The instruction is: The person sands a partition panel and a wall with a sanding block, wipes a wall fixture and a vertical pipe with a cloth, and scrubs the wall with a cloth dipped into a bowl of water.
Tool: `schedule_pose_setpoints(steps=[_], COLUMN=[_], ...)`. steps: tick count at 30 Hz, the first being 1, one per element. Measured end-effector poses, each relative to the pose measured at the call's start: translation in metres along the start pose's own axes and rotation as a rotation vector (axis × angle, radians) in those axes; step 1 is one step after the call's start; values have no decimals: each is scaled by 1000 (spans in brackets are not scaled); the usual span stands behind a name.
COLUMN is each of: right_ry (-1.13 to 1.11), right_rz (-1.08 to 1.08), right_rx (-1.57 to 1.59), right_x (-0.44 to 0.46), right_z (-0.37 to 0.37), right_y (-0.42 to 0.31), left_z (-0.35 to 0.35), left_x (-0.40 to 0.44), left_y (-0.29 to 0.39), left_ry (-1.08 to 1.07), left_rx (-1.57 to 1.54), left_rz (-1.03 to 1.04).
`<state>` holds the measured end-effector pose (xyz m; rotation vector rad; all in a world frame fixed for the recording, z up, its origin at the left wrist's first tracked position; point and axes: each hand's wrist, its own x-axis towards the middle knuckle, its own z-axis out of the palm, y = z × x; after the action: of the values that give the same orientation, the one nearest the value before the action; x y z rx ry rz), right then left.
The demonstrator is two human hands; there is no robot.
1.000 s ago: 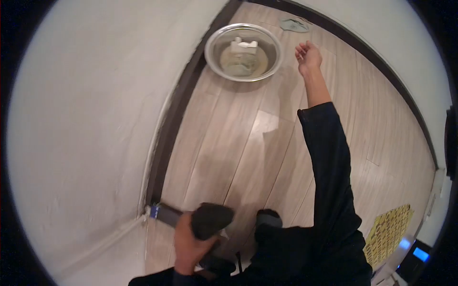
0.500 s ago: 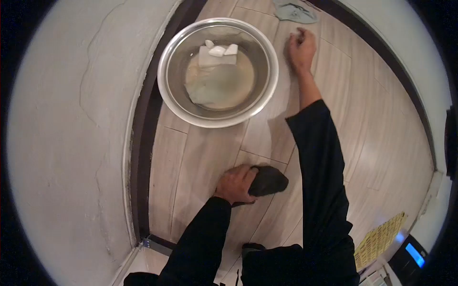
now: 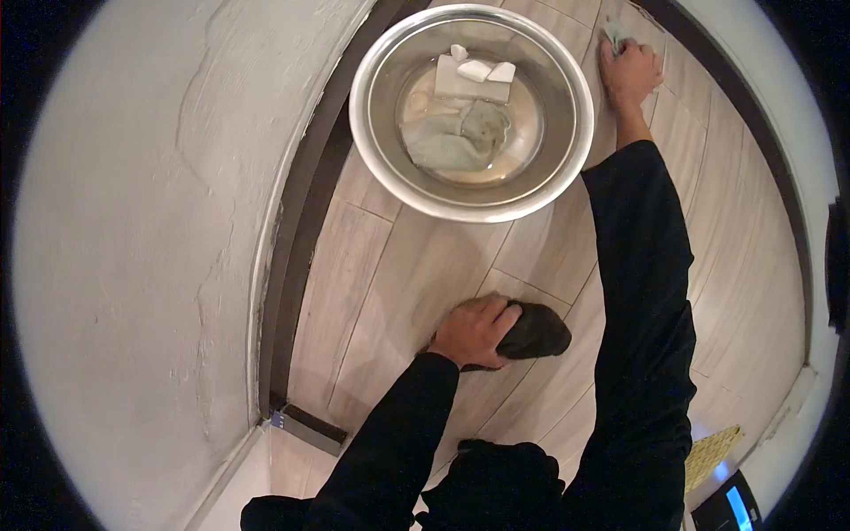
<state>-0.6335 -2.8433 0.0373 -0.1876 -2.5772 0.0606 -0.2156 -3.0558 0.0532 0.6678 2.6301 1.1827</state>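
My right hand is at the top right, on the wood-look floor, its fingers closed on a pale grey-green cloth. Only part of that cloth shows past the fingers. Lower down, my left hand curls over a dark rounded thing, which looks like a shoe or a socked foot. Between the hands and the wall stands a metal basin with shallow cloudy water. Another grey-green cloth lies crumpled in it, beside a white block topped by several small white pieces.
A cracked white wall with a dark baseboard runs along the left. Another dark baseboard curves along the right. At the lower right are a yellow woven-looking thing and a black device with a lit blue screen.
My right hand has reached forward and taken hold of the cloth on the floor. The view has shifted, so the basin sits higher and further right. My left hand stays on the dark thing.
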Motion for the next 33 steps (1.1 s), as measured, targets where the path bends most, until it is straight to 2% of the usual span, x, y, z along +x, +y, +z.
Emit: schedule_pose_setpoints(steps=[3,5,8,10,13,14,15,16,18,19,20,21,22,23,24,25,27,28,30,32,33], right_ry=[147,105,98,202,141,169,70,1,-210,-237,-181,-133,-96,-70,-45,-21,80,-38,-151,-510,-492], right_rz=[-51,-15,236,372,195,30,54,-167,5,239,478,580,587,557,351,253,10,-131,-536,-894,-985], right_rx=[270,424,619,700,600,523,725,589,437,555,813,992,1147,1274,1275,1382,1586,1624,1727,2059,2013], right_x=[-23,-44,-91,-122,-174,-191,-210,-231,-239,-238,-231,-221,-204,-189,-172,-158,-151,-166,-203,-227,-242], right_z=[18,1,-39,-70,-79,-59,-61,-40,-3,-26,-65,-98,-132,-176,-183,-237,-390,-477,-600,-668,-702], right_y=[23,25,19,12,42,68,76,111,152,131,91,59,20,-19,-39,-85,-200,-236,-284,-322,-339], left_z=[1,2,-6,0,-3,1,4,8,20,4,-4,0,13,-28,-51,-70,-114,-135,-183,-226,-238], left_x=[4,2,0,0,-6,-12,-21,-38,-81,-101,-128,-148,-169,-194,-212,-229,-262,-280,-316,-347,-358], left_y=[3,3,13,12,18,21,27,36,35,38,38,27,2,28,44,59,83,98,134,173,180], left_ry=[97,101,103,145,219,245,273,296,281,70,27,-79,-107,-213,-306,-400,-470,-509,-454,-375,-343], left_rx=[-3,-15,15,-45,-219,-282,-273,-289,-236,-203,-256,-315,-256,-231,-117,-7,157,232,329,415,453], left_rz=[4,-25,-97,-101,-126,-145,-209,-295,-286,-356,-361,-438,-401,-403,-405,-413,-419,-426,-449,-493,-513])
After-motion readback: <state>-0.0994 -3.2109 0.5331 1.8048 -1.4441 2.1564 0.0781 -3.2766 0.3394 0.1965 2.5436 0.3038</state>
